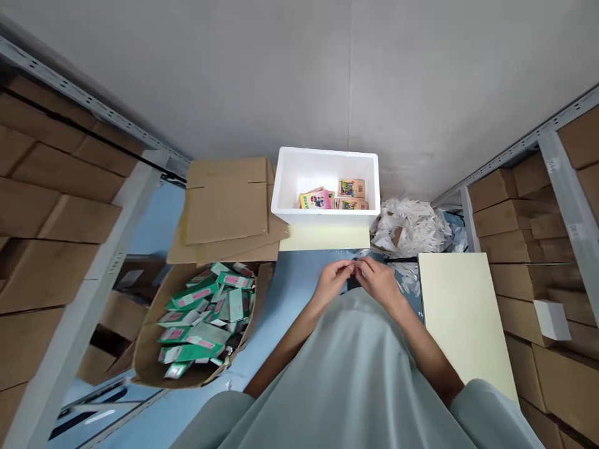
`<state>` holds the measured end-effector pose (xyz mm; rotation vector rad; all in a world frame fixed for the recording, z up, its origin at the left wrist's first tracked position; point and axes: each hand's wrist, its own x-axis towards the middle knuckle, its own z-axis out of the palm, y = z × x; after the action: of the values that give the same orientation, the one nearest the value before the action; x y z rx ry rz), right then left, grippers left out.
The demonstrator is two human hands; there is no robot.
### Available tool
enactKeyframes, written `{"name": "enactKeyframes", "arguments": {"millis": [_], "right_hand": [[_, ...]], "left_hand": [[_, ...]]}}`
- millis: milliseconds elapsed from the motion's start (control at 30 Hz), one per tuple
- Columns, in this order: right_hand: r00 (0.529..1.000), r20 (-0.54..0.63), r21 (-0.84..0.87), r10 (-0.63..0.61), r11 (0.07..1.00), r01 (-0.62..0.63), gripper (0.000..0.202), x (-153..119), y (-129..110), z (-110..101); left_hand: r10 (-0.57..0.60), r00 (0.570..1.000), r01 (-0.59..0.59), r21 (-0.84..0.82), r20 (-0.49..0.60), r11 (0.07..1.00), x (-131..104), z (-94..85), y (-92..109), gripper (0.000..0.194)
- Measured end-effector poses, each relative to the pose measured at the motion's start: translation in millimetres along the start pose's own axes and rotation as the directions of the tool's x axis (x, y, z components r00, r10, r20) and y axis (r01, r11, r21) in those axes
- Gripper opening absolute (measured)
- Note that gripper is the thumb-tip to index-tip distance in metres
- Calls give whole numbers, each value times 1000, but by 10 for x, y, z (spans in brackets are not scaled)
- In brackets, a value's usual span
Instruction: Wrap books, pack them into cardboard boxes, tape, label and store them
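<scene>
My left hand (333, 279) and my right hand (374, 278) meet in front of my body, fingertips pinched together. Whatever lies between the fingertips is too small to make out. Just beyond them a white bin (326, 217) stands on a pale yellow surface (322, 238). Inside the bin are a pink and yellow booklet (316, 199) and small brown printed boxes (352, 188). Neither hand touches the bin.
Flattened cardboard (227, 212) lies left of the bin. Below it, a large carton (154, 349) holds several green and white boxes (201, 333). White scraps (412, 224) are heaped right of the bin. A pale board (461, 312) lies at right. Shelves of brown cartons (510, 215) flank both sides.
</scene>
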<state>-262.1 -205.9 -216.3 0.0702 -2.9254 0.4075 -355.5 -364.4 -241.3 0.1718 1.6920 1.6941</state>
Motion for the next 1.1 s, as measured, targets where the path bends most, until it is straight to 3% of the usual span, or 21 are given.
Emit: {"name": "enactKeyframes", "arguments": {"millis": [233, 333, 467, 567, 700, 800, 900, 1000, 1100], "right_hand": [[989, 148, 138, -1, 990, -20, 19, 1152, 471, 70], [971, 211, 187, 110, 971, -151, 24, 1553, 672, 209], [889, 368, 199, 274, 910, -363, 27, 2016, 812, 487], [799, 466, 158, 380, 853, -498, 27, 2302, 832, 675], [641, 515, -12, 570, 752, -659, 33, 2539, 781, 807], [569, 480, -108, 668, 689, -717, 35, 2594, 719, 843], [523, 436, -155, 733, 633, -758, 33, 2588, 673, 880], [493, 401, -179, 772, 594, -784, 34, 2566, 649, 926], [472, 365, -188, 803, 560, -807, 33, 2552, 629, 963]], "left_hand": [[32, 977, -16, 77, -213, 997, 800, -303, 415, 53], [93, 942, -39, 170, -322, 985, 1114, -445, 533, 56], [173, 912, -30, 360, -372, 933, 1512, -782, 621, 48], [156, 941, 30, 535, -300, 844, 1927, -1121, 650, 36], [-9, 997, 68, 755, -82, 652, 2706, -1398, 656, 38], [-173, 977, -28, 881, 123, 473, 3280, -1328, 588, 43], [-272, 937, -93, 906, 220, 413, 3655, -1140, 452, 44], [-336, 908, -124, 926, 251, 357, 3800, -1009, 305, 48], [-373, 889, -146, 937, 265, 317, 3804, -969, 198, 47]]}}
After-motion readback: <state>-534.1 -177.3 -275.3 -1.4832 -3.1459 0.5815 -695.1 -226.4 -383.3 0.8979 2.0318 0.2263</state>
